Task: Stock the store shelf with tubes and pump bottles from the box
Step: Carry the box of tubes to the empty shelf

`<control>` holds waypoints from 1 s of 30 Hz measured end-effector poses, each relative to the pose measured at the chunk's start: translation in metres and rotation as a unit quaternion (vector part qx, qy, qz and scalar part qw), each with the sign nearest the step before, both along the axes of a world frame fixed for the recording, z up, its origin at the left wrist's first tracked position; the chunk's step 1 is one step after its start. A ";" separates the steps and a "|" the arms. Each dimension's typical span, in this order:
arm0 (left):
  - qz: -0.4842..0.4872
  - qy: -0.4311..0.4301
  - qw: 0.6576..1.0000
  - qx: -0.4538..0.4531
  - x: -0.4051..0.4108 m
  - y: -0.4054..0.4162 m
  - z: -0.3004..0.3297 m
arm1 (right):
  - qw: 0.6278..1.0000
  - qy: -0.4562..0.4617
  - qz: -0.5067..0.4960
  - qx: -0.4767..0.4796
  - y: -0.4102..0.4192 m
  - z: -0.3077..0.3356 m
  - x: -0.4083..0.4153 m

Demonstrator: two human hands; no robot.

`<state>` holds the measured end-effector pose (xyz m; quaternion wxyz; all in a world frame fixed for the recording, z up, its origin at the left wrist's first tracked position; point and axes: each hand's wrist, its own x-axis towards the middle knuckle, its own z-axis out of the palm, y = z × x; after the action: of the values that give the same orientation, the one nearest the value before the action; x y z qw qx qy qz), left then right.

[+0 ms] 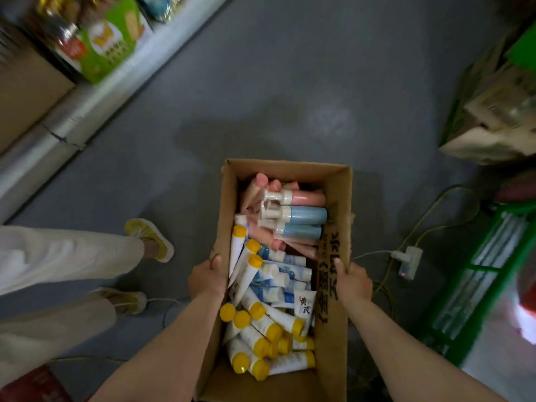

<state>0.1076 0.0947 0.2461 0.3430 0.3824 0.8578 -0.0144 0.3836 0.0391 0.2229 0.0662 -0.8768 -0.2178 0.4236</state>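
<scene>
Hands grip an open cardboard box point(333, 285) from either side, above a grey floor point(261, 82) in a store aisle. The left hand point(207, 278) clasps the left wall of the box, its thumb hooked over the rim; the right hand point(352, 278) holds the right wall the same way, thumb on the inner face beside black handwritten characters.

Inside the box, white tubes with yellow caps point(261, 343) lie heaped at the near end, with more of them leaning along the left wall. White-and-blue tubes point(287, 274) lie across the middle. At the far end lie three pump bottles point(304, 216), one pink and two blue, their white pump heads pointing left, on top of pink tubes point(258, 184).

A store shelf point(72, 111) runs along the upper left, carrying a green carton point(110, 44) and a brown carton point(26, 94). A second person in pale trousers point(58, 256) and yellow shoes point(150, 239) stands at the left. On the floor to the right lies a white power strip point(407, 261) with a yellow cable, next to a green metal rack point(478, 285). Blurred boxes point(499, 117) sit at the upper right.
</scene>
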 end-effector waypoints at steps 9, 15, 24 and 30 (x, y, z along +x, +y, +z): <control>-0.036 -0.011 0.996 0.083 0.060 0.091 0.171 | 0.996 -0.052 0.043 0.051 0.108 0.176 0.079; -0.027 -0.049 0.992 0.113 0.084 0.191 0.218 | 0.991 -0.095 0.044 0.087 0.203 0.242 0.110; -0.107 -0.075 0.978 0.165 0.100 0.372 0.260 | 0.981 -0.121 -0.043 0.143 0.343 0.298 0.117; -0.137 -0.088 0.970 0.182 0.116 0.471 0.288 | 0.979 -0.125 -0.061 0.149 0.426 0.316 0.131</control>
<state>0.2236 0.5655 0.5340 0.3363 0.5523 0.7519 0.1286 0.5146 0.4653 0.5385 0.1939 -0.9149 -0.2305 0.2689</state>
